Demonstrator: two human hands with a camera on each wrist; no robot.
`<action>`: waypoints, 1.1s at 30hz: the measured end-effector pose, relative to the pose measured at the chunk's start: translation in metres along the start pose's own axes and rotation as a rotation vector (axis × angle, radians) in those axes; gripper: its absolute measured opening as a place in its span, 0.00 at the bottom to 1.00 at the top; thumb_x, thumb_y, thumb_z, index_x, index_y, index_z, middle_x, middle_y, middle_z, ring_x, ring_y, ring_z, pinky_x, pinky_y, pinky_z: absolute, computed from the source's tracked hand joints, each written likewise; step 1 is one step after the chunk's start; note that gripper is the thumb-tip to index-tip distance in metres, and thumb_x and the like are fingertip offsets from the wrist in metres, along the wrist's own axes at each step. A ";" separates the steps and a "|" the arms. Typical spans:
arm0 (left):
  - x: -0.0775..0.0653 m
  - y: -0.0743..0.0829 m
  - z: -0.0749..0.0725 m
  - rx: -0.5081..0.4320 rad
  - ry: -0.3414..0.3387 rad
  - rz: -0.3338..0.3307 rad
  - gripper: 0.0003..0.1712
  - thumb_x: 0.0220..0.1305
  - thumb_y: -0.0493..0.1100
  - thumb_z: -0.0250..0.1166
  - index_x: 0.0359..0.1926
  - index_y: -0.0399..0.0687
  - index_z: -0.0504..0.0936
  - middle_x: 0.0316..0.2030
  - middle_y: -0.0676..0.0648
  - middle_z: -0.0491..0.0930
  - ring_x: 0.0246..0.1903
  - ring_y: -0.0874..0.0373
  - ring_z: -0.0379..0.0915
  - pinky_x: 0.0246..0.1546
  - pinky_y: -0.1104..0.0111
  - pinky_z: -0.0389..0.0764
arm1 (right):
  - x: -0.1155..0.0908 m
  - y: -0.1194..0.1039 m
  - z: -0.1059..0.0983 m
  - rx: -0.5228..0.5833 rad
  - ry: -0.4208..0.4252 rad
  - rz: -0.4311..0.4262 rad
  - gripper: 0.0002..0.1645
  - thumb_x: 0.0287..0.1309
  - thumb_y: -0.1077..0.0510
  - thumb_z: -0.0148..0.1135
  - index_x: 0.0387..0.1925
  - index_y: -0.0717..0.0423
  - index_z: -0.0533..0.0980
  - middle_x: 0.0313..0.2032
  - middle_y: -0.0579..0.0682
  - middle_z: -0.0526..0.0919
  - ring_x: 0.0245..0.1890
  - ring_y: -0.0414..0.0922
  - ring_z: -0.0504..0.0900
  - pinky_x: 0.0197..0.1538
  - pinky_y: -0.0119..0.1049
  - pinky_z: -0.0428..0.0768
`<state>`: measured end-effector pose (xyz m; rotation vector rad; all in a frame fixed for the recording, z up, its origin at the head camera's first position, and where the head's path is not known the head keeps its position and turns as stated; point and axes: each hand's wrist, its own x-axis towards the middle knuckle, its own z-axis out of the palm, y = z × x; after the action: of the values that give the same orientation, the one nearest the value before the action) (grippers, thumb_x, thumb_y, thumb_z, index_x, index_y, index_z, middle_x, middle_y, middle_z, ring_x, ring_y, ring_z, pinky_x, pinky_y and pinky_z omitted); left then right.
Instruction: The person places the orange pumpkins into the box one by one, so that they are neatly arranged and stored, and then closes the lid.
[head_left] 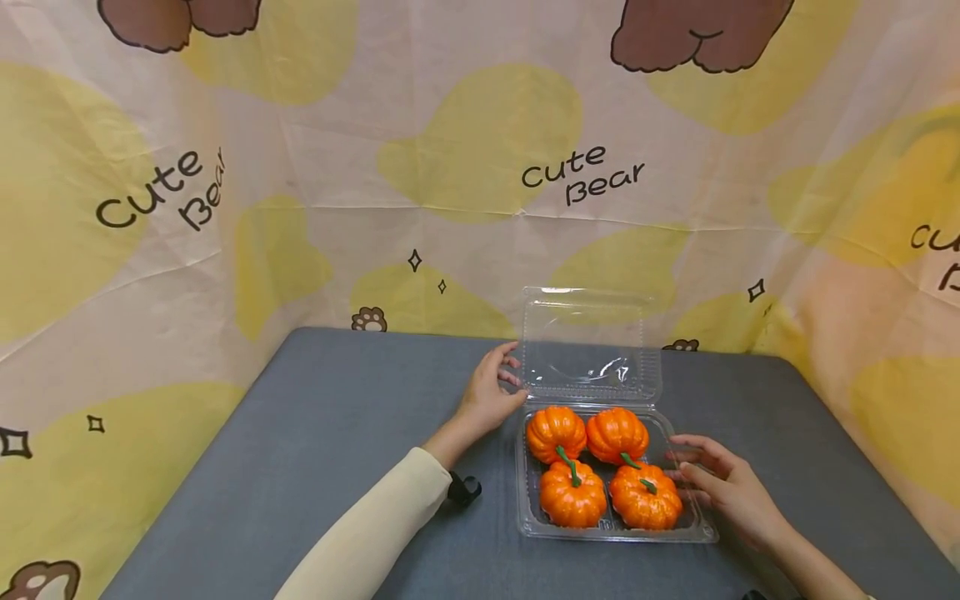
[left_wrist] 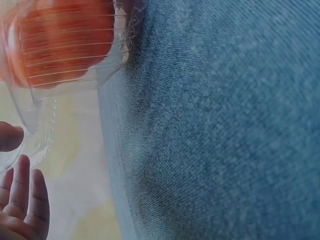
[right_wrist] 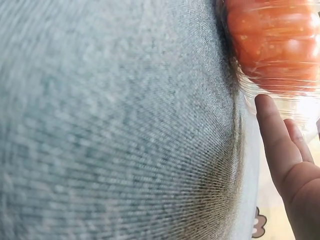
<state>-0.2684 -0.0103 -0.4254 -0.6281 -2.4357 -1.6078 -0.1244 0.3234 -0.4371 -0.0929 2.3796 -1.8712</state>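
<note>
A clear plastic clamshell container [head_left: 555,533] lies on the table with its hinged lid [head_left: 581,342] standing up at the back. Several small orange toy pumpkins [head_left: 572,502] with green stems fill the base in two rows. My left hand [head_left: 489,393] is at the container's back left, thumb near the hinge corner and fingers loosely spread beside the lid's edge. At the right side my right hand [head_left: 727,485] has its extended fingers against the base's wall. In the right wrist view, a straight fingertip [right_wrist: 264,100] reaches the ridged wall close to a pumpkin [right_wrist: 275,42].
A blue-grey cloth covers the table [head_left: 360,400]. Behind it and along both sides hangs a printed curtain [head_left: 465,142] with yellow patches and bear lettering. A black strap [head_left: 463,489] shows at the left sleeve's cuff.
</note>
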 end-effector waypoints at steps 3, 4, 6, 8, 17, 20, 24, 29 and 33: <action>-0.002 0.001 -0.001 -0.016 -0.001 0.017 0.40 0.48 0.28 0.69 0.64 0.45 0.68 0.47 0.41 0.77 0.37 0.52 0.80 0.32 0.73 0.80 | -0.001 0.001 0.000 0.017 -0.007 -0.017 0.22 0.68 0.62 0.52 0.61 0.64 0.65 0.45 0.37 0.83 0.41 0.38 0.85 0.40 0.36 0.85; -0.002 0.002 -0.002 -0.020 -0.005 0.020 0.39 0.49 0.28 0.68 0.64 0.46 0.68 0.47 0.41 0.77 0.38 0.52 0.80 0.34 0.72 0.80 | -0.001 0.001 0.000 0.018 -0.005 -0.015 0.22 0.68 0.62 0.52 0.61 0.64 0.66 0.44 0.37 0.83 0.41 0.37 0.85 0.40 0.36 0.85; -0.004 0.004 -0.003 -0.026 -0.013 0.028 0.37 0.51 0.29 0.68 0.63 0.47 0.69 0.48 0.41 0.77 0.39 0.52 0.80 0.36 0.70 0.81 | -0.002 0.000 0.001 0.017 0.004 -0.003 0.21 0.68 0.61 0.53 0.60 0.64 0.67 0.44 0.37 0.83 0.41 0.37 0.85 0.40 0.36 0.85; -0.007 0.006 -0.005 -0.031 -0.023 0.037 0.35 0.53 0.30 0.67 0.63 0.46 0.69 0.49 0.41 0.77 0.41 0.52 0.80 0.38 0.67 0.82 | -0.002 -0.001 0.001 0.010 0.012 0.014 0.22 0.68 0.59 0.53 0.60 0.65 0.66 0.44 0.37 0.83 0.41 0.37 0.85 0.40 0.36 0.85; -0.021 0.008 -0.010 -0.081 -0.057 0.056 0.25 0.60 0.33 0.63 0.59 0.45 0.71 0.50 0.42 0.77 0.46 0.51 0.79 0.45 0.63 0.82 | -0.006 -0.002 0.005 0.029 0.055 0.011 0.20 0.67 0.60 0.55 0.56 0.66 0.67 0.42 0.40 0.82 0.41 0.37 0.85 0.40 0.35 0.85; -0.025 0.010 -0.011 -0.103 -0.073 0.061 0.22 0.61 0.35 0.63 0.57 0.45 0.71 0.50 0.43 0.77 0.48 0.51 0.79 0.46 0.59 0.81 | -0.007 0.000 0.005 0.078 0.041 -0.029 0.17 0.67 0.63 0.54 0.55 0.65 0.70 0.43 0.42 0.82 0.42 0.37 0.85 0.40 0.35 0.85; -0.030 0.012 -0.013 -0.091 -0.092 0.075 0.20 0.62 0.38 0.64 0.55 0.47 0.72 0.51 0.45 0.76 0.50 0.51 0.78 0.48 0.57 0.80 | -0.009 0.004 0.004 0.150 0.006 -0.074 0.14 0.67 0.66 0.52 0.53 0.61 0.72 0.44 0.43 0.82 0.43 0.37 0.85 0.41 0.36 0.85; -0.037 0.012 -0.017 -0.056 -0.112 0.094 0.19 0.63 0.39 0.63 0.54 0.44 0.73 0.52 0.42 0.76 0.52 0.49 0.76 0.49 0.56 0.80 | -0.009 0.005 0.005 0.220 -0.037 -0.140 0.15 0.68 0.68 0.48 0.54 0.59 0.71 0.44 0.45 0.81 0.46 0.38 0.84 0.42 0.37 0.85; -0.044 0.013 -0.020 -0.044 -0.152 0.103 0.16 0.67 0.38 0.56 0.54 0.40 0.73 0.53 0.40 0.75 0.54 0.48 0.75 0.51 0.53 0.78 | -0.010 0.003 0.005 0.233 -0.038 -0.140 0.15 0.69 0.67 0.47 0.54 0.58 0.70 0.44 0.45 0.82 0.47 0.38 0.83 0.43 0.36 0.84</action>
<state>-0.2257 -0.0357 -0.4217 -0.8980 -2.4320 -1.6324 -0.1141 0.3206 -0.4407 -0.2773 2.1631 -2.1738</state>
